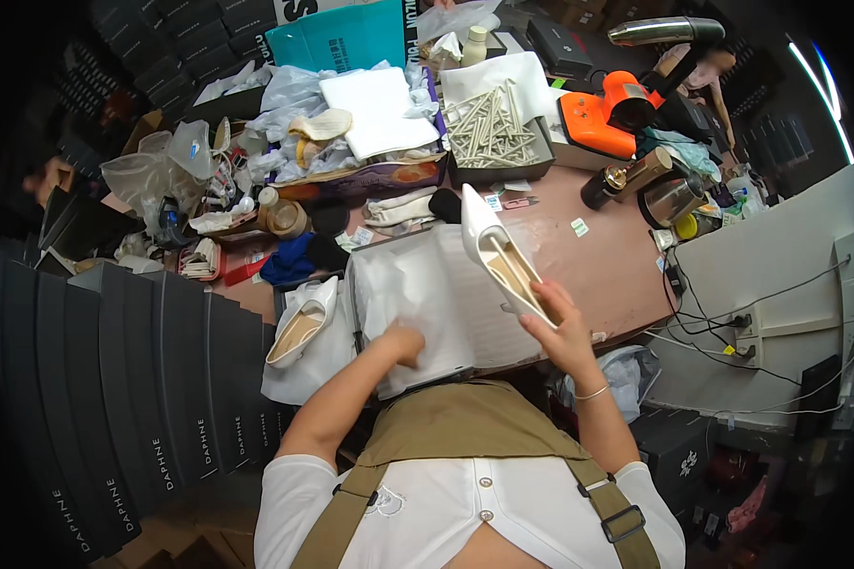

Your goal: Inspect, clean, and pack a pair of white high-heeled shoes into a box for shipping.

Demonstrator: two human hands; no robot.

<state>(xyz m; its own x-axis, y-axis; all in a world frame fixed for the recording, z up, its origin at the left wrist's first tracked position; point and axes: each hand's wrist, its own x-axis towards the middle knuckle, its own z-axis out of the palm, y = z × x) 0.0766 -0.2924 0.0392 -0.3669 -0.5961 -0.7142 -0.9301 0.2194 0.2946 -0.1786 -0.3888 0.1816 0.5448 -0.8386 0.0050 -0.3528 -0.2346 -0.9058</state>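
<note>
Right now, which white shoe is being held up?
The held shoe is the one in the right hand; the other shoe rests at left, untouched.

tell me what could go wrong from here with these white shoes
The right hand grips one white shoe only around its heel end, so it might slip and get scuffed. The left forearm passes near the other shoe and could nudge it. The thin white paper by the left hand may crease or tear.

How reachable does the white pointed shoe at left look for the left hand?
Likely yes: nothing covers the shoe, which lies just left of the open grey box with white paper, where the left hand is.
</note>
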